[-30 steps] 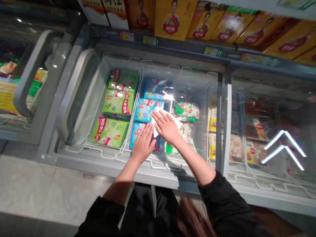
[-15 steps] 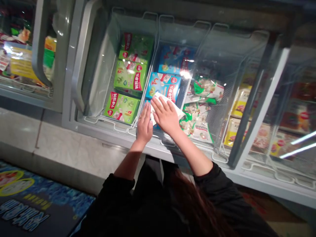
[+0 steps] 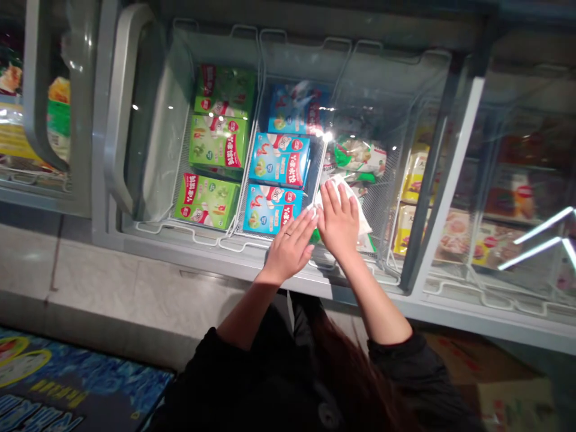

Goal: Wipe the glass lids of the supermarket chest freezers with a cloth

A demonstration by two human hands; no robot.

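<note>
The right hand (image 3: 339, 222) lies flat on a white cloth (image 3: 332, 181), its grip spread, fingers slightly fanned and pinching nothing. The cloth sits near the front edge of the freezer (image 3: 189, 249), over the green-and-white bags (image 3: 360, 157) in the right-hand basket. The left hand (image 3: 290, 247) rests flat just beside it, fingers pressed together and their tips touching the cloth's near-left corner. Blue boxes (image 3: 270, 216) fill the middle basket and green boxes (image 3: 207, 201) the left one.

Dim aisle — white glare spots on the freezer glass (image 3: 396, 90), streaked reflections at its right edge; soft, slightly blurred corners.
</note>
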